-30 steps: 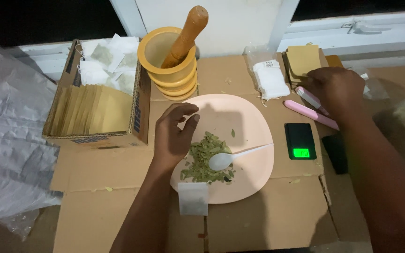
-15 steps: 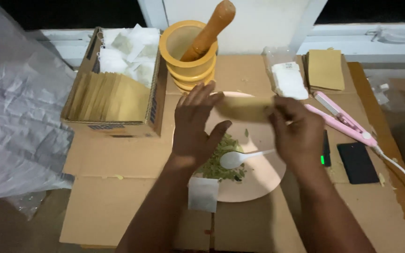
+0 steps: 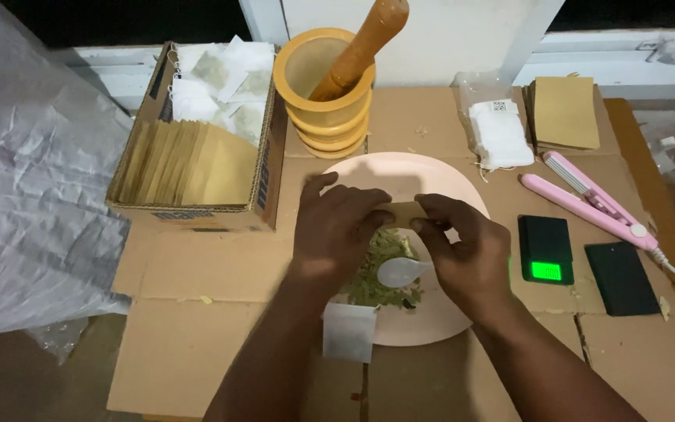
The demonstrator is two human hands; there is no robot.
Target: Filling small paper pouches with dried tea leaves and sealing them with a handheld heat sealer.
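My left hand (image 3: 337, 227) and my right hand (image 3: 462, 250) meet over a pale pink plate (image 3: 400, 172), both pinching a small brown paper pouch (image 3: 404, 212) between the fingertips. Under the hands lies a pile of dried green herbs (image 3: 380, 277) with a white plastic spoon (image 3: 400, 271) resting on it. A small white filter bag (image 3: 348, 331) leans on the plate's near rim.
A cardboard box (image 3: 197, 156) of brown pouches and white bags stands at the left. Behind the plate is a yellow mortar with a wooden pestle (image 3: 330, 86). To the right lie white bags (image 3: 498, 133), brown pouches (image 3: 564, 113), a pink heat sealer (image 3: 587, 199), a small scale with a green display (image 3: 546, 250) and a dark cover (image 3: 620, 277).
My right hand came back from the right side of the cardboard surface with a brown pouch. Both hands now hold it close together over the plate.
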